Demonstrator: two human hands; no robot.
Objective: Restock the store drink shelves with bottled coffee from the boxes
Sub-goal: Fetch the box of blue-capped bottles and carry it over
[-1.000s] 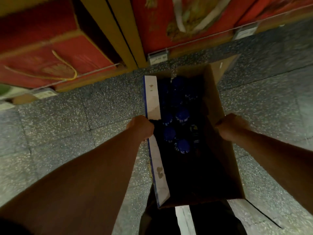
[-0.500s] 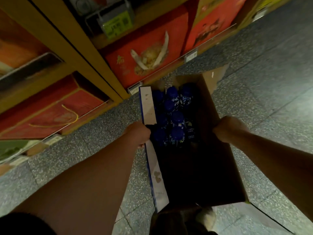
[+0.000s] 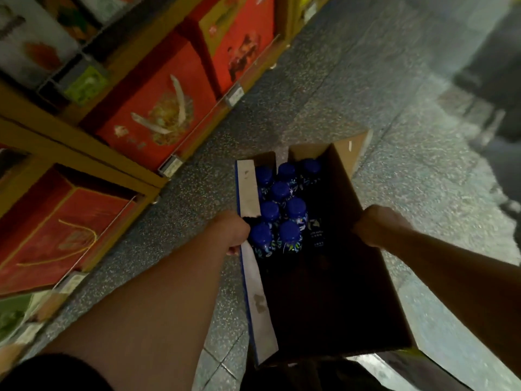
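Both hands grip an open cardboard box [image 3: 363,249] above the speckled stone floor [image 3: 324,88]: left hand [image 3: 232,232] on its left wall, right hand [image 3: 376,227] on its right. Blue-capped bottles [image 3: 282,213], seemingly eight, fill its far end. Red gift boxes [image 3: 158,108] line yellow shelves [image 3: 84,148] left.

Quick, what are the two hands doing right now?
Left hand: closed, gripping the left edge of the box.
Right hand: closed, gripping the box's right wall.
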